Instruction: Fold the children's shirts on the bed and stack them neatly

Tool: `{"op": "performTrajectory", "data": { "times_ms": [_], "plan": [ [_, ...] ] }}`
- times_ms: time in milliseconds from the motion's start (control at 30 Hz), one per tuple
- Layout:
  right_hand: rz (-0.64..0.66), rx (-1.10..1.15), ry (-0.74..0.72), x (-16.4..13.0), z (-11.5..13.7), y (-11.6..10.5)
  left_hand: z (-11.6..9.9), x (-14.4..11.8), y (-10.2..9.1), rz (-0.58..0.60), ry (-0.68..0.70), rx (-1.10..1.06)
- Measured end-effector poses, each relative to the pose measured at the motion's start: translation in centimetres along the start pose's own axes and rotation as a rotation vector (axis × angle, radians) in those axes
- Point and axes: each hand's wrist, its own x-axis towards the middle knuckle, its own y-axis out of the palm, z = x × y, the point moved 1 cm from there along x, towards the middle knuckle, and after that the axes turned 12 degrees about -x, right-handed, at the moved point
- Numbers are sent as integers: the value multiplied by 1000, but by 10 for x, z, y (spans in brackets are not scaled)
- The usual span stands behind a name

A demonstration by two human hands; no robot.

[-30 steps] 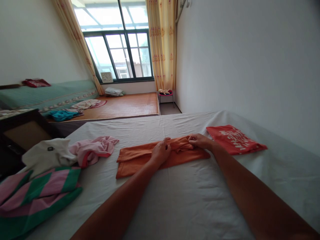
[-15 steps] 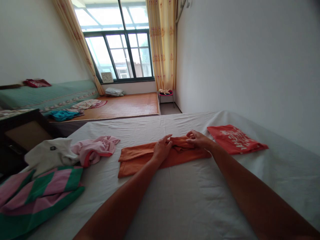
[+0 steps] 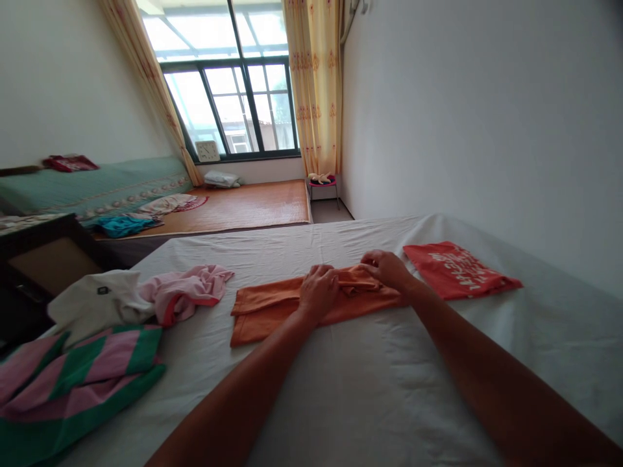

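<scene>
**Orange cloth lies crosswise under both our hands**

Orange cloth sits on the white bed, a folded strip whose long axis runs left to right across our view, tilting slightly up toward the right. Both our hands are at its right half, so the free, flat part stretches away to our left.

Our left hand rests knuckles-up on the middle of the strip, fingers curled down and closed onto the fabric; whether they pinch a fold or only press it we cannot tell. Our right hand is at the right end, fingers bent narrow around a bunched ridge of cloth between the two hands. The hands are near each other but apart, with that ridge between them.

The left hand is the nearer to the loose left end; the right is nearer to the red shirt, which lies folded just beside the strip's right end, not touching as far as we can see. Farther left lie a pink garment, a white one and a green-and-pink striped one, well apart from our hands.
</scene>
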Motion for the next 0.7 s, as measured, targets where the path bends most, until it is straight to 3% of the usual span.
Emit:
{"op": "performTrajectory", "data": {
  "times_ms": [100,167,300,400,500,700],
  "plan": [
    [122,57,-134,-1,9,9,-8,-6,4,118,125,-15],
    [176,-4,-78,-3,3,15,-10,-11,8,179,148,-13],
    [57,-228,177,-5,-18,17,-9,-15,12,204,121,23],
    [-43,-215,102,-2,-19,17,-8,-16,12,218,126,48],
    [-25,-239,31,-2,-15,23,-7,-16,13,227,130,59],
    [0,-267,322,-6,-31,32,-5,-17,15,206,125,89]
  ]
}}
